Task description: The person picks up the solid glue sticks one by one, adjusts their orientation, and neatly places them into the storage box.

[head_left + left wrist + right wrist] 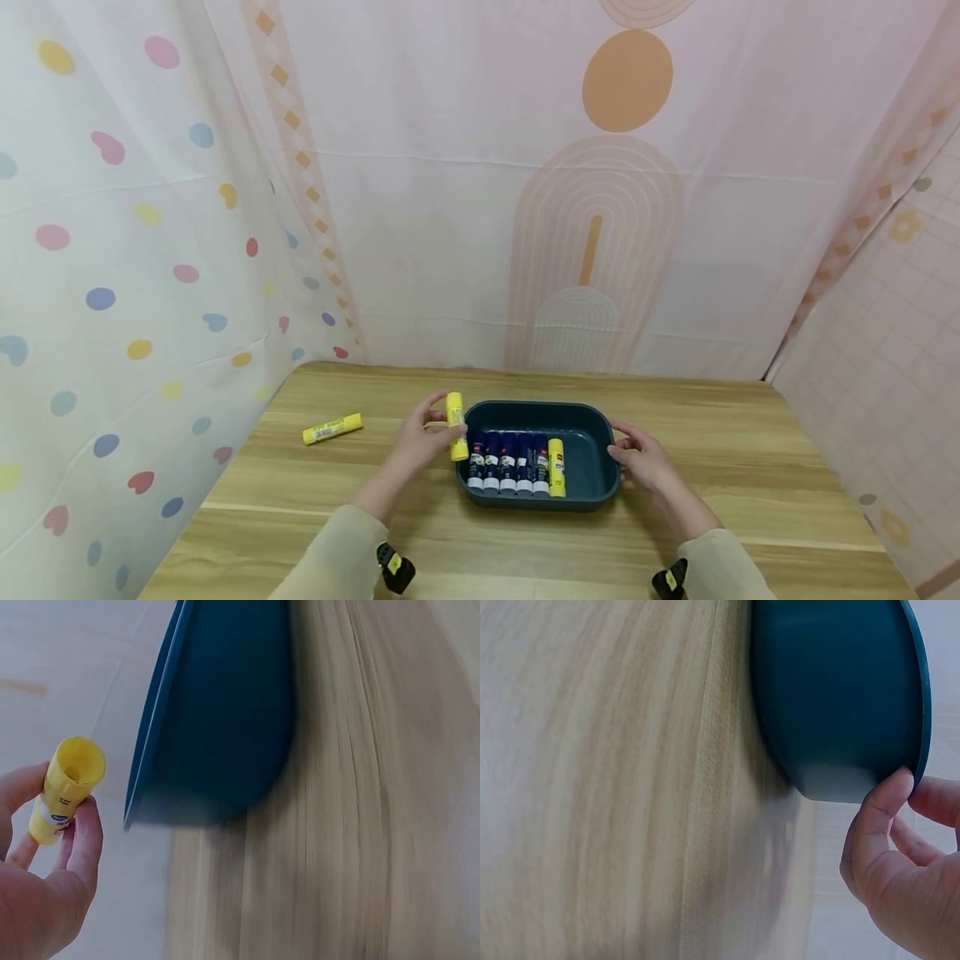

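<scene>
Between thumb and fingers my left hand (422, 435) pinches a yellow glue stick (456, 427), held upright at the left rim of a dark teal tray (592, 467). The left wrist view shows the same glue stick (66, 784) from its hollow end, apart from the tray wall (225, 705). My right hand (647, 458) grips the tray's right rim, thumb and fingers on either side of it, as the right wrist view shows at the rim (922, 712). Inside the tray, several navy glue sticks (507, 462) with white ends stand in a row, with one yellow glue stick (557, 468) at their right.
Another yellow glue stick (332, 429) lies on the wooden table (525, 550), left of the tray. Patterned curtains (420, 250) hang behind the table and along both sides. Black wrist devices (395, 568) are strapped over both sleeves.
</scene>
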The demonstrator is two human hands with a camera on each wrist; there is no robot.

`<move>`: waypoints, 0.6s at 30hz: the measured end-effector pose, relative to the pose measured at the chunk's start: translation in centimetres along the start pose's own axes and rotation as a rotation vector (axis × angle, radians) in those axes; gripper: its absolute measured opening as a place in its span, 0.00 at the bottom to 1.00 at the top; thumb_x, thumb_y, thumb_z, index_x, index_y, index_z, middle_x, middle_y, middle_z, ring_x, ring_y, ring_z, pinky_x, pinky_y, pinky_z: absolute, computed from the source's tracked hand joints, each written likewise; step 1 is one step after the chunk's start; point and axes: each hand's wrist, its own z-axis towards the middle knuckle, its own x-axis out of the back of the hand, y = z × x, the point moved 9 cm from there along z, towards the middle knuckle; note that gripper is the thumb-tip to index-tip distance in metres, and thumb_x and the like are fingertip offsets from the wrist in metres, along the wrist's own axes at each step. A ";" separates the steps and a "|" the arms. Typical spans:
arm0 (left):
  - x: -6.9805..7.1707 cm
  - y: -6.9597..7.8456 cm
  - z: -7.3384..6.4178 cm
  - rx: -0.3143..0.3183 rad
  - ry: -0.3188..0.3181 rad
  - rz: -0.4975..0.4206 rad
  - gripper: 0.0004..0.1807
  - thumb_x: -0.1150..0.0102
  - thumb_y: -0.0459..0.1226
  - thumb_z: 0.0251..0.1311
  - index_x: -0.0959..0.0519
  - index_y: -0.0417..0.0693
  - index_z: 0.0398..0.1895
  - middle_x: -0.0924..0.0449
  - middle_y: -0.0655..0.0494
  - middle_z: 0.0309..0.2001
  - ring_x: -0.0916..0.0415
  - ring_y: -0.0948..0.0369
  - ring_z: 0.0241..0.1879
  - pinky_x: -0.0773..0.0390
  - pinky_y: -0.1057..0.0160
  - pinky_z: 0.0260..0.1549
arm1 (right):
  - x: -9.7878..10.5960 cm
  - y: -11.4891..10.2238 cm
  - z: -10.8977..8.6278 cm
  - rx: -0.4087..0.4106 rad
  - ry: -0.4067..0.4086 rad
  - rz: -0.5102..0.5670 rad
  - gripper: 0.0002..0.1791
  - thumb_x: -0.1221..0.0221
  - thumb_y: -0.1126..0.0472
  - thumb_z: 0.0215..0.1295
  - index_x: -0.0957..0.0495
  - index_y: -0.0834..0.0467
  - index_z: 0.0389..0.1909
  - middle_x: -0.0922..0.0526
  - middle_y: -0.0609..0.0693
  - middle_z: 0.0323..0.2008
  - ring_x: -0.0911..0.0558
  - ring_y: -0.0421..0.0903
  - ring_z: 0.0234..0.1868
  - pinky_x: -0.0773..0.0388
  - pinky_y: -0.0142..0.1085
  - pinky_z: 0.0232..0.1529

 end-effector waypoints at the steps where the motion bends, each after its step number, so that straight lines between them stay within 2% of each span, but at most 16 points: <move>1: -0.6 0.1 0.0 -0.003 -0.005 -0.006 0.38 0.34 0.31 0.53 0.37 0.52 0.68 0.30 0.41 0.48 0.22 0.55 0.43 0.17 0.60 0.35 | 0.0 0.0 0.0 -0.002 -0.002 0.000 0.26 0.49 0.69 0.67 0.37 0.62 0.66 0.31 0.51 0.34 0.29 0.44 0.29 0.27 0.32 0.28; 7: -3.6 0.2 0.0 -0.011 -0.045 -0.019 0.38 0.34 0.31 0.52 0.38 0.46 0.67 0.32 0.42 0.46 0.22 0.55 0.41 0.18 0.60 0.33 | -0.2 -0.1 -0.1 -0.002 -0.010 0.009 0.27 0.48 0.69 0.67 0.37 0.62 0.67 0.32 0.51 0.34 0.29 0.44 0.28 0.27 0.33 0.27; 16: -7.0 0.7 -0.3 -0.009 -0.080 0.010 0.39 0.32 0.33 0.52 0.40 0.48 0.67 0.33 0.41 0.48 0.23 0.55 0.39 0.18 0.61 0.32 | 0.0 -0.2 0.0 0.005 -0.020 0.008 0.27 0.49 0.69 0.67 0.39 0.64 0.67 0.32 0.50 0.33 0.30 0.43 0.28 0.27 0.32 0.27; 18: -7.8 0.8 -0.5 -0.016 -0.089 0.040 0.38 0.32 0.34 0.52 0.39 0.49 0.66 0.32 0.41 0.47 0.23 0.55 0.39 0.18 0.61 0.32 | 0.0 -0.3 0.1 0.008 -0.021 0.009 0.27 0.49 0.70 0.67 0.39 0.64 0.67 0.32 0.50 0.33 0.30 0.43 0.28 0.28 0.32 0.27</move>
